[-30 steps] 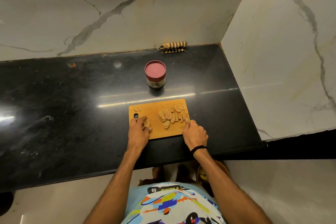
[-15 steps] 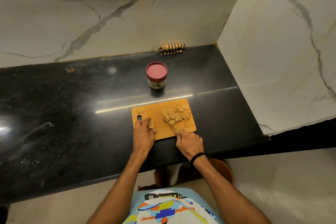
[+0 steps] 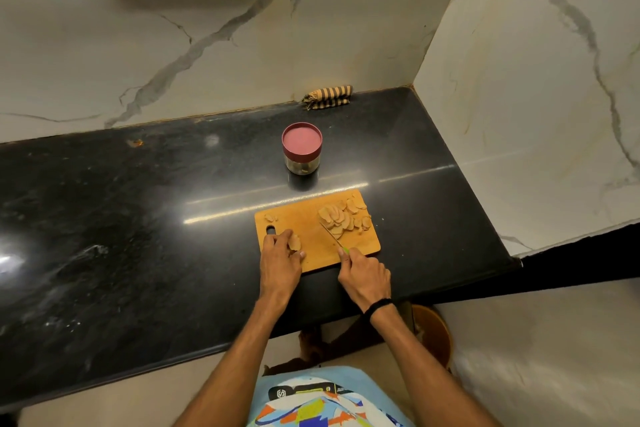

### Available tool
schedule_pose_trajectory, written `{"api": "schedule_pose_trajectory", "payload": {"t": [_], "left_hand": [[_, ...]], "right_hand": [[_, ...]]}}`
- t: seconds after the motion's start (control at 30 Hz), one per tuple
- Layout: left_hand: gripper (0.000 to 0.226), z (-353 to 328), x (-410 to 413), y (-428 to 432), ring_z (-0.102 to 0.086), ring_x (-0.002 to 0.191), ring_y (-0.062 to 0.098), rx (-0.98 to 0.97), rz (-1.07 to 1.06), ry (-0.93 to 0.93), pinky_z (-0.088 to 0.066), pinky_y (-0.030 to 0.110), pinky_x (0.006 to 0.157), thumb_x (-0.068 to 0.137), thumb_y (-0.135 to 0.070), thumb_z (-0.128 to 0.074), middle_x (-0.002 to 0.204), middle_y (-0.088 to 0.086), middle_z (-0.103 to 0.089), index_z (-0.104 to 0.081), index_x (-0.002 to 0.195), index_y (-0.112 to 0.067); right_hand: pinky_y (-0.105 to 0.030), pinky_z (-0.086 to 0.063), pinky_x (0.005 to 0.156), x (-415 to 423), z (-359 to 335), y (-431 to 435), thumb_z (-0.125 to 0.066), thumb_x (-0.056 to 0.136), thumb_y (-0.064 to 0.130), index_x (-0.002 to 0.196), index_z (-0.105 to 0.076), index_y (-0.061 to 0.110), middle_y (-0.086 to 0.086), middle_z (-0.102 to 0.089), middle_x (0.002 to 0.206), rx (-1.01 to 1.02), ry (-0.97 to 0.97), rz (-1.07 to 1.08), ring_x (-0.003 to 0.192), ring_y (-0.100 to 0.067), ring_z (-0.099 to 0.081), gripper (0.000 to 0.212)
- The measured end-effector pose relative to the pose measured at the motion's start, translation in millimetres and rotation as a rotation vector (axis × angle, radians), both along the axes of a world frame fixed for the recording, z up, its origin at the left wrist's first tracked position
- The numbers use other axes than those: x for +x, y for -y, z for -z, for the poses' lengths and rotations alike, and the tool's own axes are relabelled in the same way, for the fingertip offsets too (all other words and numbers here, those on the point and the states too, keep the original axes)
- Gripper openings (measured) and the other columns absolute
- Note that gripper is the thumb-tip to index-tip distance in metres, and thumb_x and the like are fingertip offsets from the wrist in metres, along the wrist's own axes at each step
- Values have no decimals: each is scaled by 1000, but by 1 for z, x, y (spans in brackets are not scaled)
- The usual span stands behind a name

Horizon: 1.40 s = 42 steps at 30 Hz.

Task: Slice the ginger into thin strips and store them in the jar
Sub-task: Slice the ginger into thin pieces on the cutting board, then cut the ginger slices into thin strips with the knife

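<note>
- One view, from the head: the left hand (image 3: 280, 258) pinches a small tan ginger slice (image 3: 295, 242) at the near-left of the orange wooden cutting board (image 3: 311, 255) on the black stone bench (image 3: 138, 236).
- The right hand (image 3: 365, 276) is wrapped round a green-handled knife (image 3: 333, 236); its blade runs diagonally away and leftward, tip touching the pile of ginger slices (image 3: 343, 218), which lies beyond that hand, nearer it than the left.
- The small glass jar with a maroon lid (image 3: 301, 148) stands behind the board, lid on; something yellowish shows at its bottom, too small to identify.
</note>
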<state>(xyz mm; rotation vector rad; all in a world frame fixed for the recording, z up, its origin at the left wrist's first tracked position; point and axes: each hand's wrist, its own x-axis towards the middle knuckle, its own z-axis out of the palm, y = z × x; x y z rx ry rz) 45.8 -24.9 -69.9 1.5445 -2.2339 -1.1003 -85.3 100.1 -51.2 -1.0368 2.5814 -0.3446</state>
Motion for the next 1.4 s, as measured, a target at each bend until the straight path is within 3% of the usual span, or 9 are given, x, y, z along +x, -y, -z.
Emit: {"api": "schedule_pose_trajectory", "payload": {"t": [0.2,0.33,0.47,0.57,0.73,1.0,1.07,1.17,1.4], "left_hand": [[62,3,6,3,-56,105,13,4,47,-28,-52,32,96,92,-29,-70,121,-5,-42,-45,148,-16],[60,4,8,3,-56,107,13,11,53,-35,-52,35,100,94,-30,-68,123,-6,-40,-44,149,-17],[59,4,12,4,-56,107,12,24,63,-57,-50,34,102,95,-29,-68,118,-12,-35,-44,148,-19],[59,3,12,5,-57,105,12,25,64,-73,-51,35,101,94,-28,-68,118,-11,-37,-45,148,-18],[59,4,12,5,-56,104,11,37,56,-79,-52,37,100,95,-28,-67,118,-10,-36,-45,148,-19],[58,8,12,2,-53,103,9,13,43,-93,-51,32,99,95,-28,-67,118,-9,-36,-45,149,-19],[57,9,13,0,-51,104,9,3,37,-105,-50,31,98,96,-27,-66,121,-5,-39,-45,148,-18],[53,8,15,-6,-49,106,11,-48,59,-120,-52,32,95,97,-27,-63,128,2,-41,-46,147,-18],[50,14,23,-3,-52,101,16,-118,93,-150,-53,33,88,97,-28,-63,124,5,-44,-50,144,-15]], "right_hand": [[-36,-40,57,25,2,-1,-30,103,50,92,-52,21,-4,-62,72,-84,64,58,70,-27,-62,38],[-32,-32,55,21,-4,4,-29,103,48,87,-48,21,1,-56,65,-196,61,254,60,-20,-54,36],[-34,-41,64,-10,-5,8,-32,105,38,102,-52,15,-7,-63,80,-134,22,458,78,-28,-63,30],[-36,-40,69,-24,-5,11,-34,105,36,108,-56,14,-12,-67,95,7,10,434,91,-32,-64,31],[-42,-49,77,-21,-7,18,-35,104,38,111,-57,14,-12,-68,100,99,15,382,95,-33,-64,34],[-35,-39,70,-15,-10,14,-34,105,38,116,-57,14,-10,-67,100,88,17,391,94,-30,-64,36],[-33,-39,69,-11,-10,10,-33,105,39,116,-57,16,-6,-65,91,38,23,383,88,-27,-63,35],[-36,-42,65,-5,-11,4,-33,105,41,97,-52,19,6,-51,72,-82,59,413,79,-26,-62,31],[-34,-32,60,24,-6,17,-39,104,38,96,-54,14,-8,-60,78,-190,145,276,73,-30,-58,30]]}}
